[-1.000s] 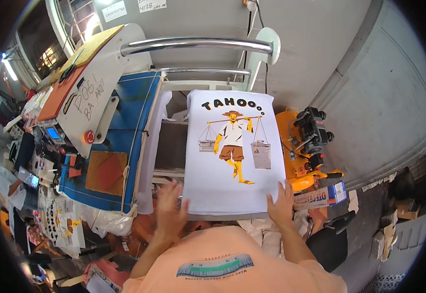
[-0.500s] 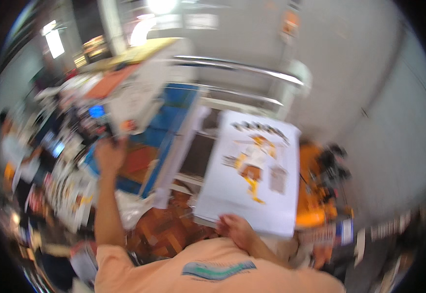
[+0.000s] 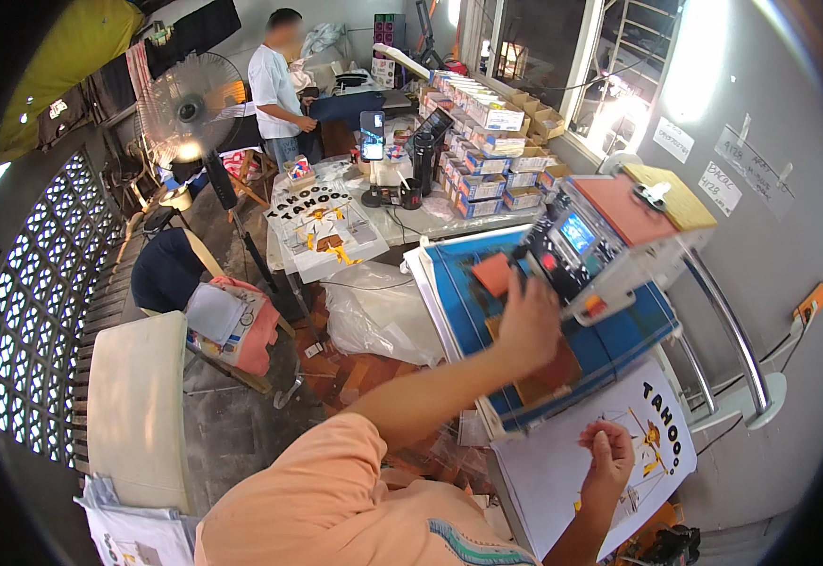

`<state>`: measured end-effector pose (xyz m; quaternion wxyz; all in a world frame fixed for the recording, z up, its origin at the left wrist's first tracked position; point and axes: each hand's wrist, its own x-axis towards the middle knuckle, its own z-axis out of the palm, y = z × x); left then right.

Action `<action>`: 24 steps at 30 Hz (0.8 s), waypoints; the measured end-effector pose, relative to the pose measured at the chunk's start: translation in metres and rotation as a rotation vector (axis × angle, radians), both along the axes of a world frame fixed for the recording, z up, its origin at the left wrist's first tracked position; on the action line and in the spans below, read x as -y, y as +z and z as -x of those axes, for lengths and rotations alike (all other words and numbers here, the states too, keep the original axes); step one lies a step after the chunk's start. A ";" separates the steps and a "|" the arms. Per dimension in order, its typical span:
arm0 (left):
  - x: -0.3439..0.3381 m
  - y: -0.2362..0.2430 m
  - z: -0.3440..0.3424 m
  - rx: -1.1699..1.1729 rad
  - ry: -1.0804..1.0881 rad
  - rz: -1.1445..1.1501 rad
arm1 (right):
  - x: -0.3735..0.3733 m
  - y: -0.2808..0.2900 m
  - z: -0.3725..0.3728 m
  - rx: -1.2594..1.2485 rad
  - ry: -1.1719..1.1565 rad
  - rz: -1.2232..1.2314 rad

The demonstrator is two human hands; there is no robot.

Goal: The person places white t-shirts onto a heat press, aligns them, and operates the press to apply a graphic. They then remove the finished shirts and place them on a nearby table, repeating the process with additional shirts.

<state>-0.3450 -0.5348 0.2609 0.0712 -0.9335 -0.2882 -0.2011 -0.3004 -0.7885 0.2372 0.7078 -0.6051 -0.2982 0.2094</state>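
Note:
My left hand (image 3: 528, 322) reaches up to the front lower edge of the heat press's grey control box (image 3: 589, 247), its fingers against the panel; whether they grip anything is hidden. Under it lies the press's blue bed (image 3: 473, 307) with a brown pad. My right hand (image 3: 606, 459) rests low at the right on a white shirt (image 3: 562, 472) printed with a yellow figure and black letters, its fingers curled and pinching the cloth. The shirt lies on a board beside the press.
A person in a white shirt (image 3: 277, 77) stands at the back by a fan (image 3: 188, 110). A table (image 3: 402, 226) holds printed sheets (image 3: 322, 219), a phone on a stand (image 3: 372, 138) and stacked boxes (image 3: 487, 123). A clear plastic bag (image 3: 374, 316) and a white seat (image 3: 138, 401) stand nearby.
The view has swung left from the shirt board toward the room. My left hand left the shirt and rose to the press's control box. My right hand stays on the shirt.

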 end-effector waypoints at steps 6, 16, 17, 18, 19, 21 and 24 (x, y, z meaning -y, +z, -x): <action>0.005 -0.019 0.068 0.492 -0.790 0.294 | -0.080 0.007 0.032 0.742 -0.641 0.315; -0.258 -0.205 0.286 0.119 -0.293 0.850 | -0.121 -0.002 0.007 0.804 -1.435 0.396; -0.265 -0.214 0.299 0.038 -0.247 0.960 | -0.122 0.000 0.000 0.760 -1.489 0.308; -0.268 -0.216 0.305 0.011 -0.283 0.936 | -0.117 0.002 -0.007 0.771 -1.616 0.507; -0.273 -0.216 0.304 -0.021 -0.330 0.909 | -0.109 0.005 -0.009 0.766 -1.748 0.718; -0.285 -0.218 0.289 -0.031 -0.373 0.899 | -0.089 0.010 -0.008 0.753 -1.831 0.682; -0.297 -0.224 0.246 0.009 -0.405 0.953 | -0.043 0.006 -0.011 0.830 -1.855 0.734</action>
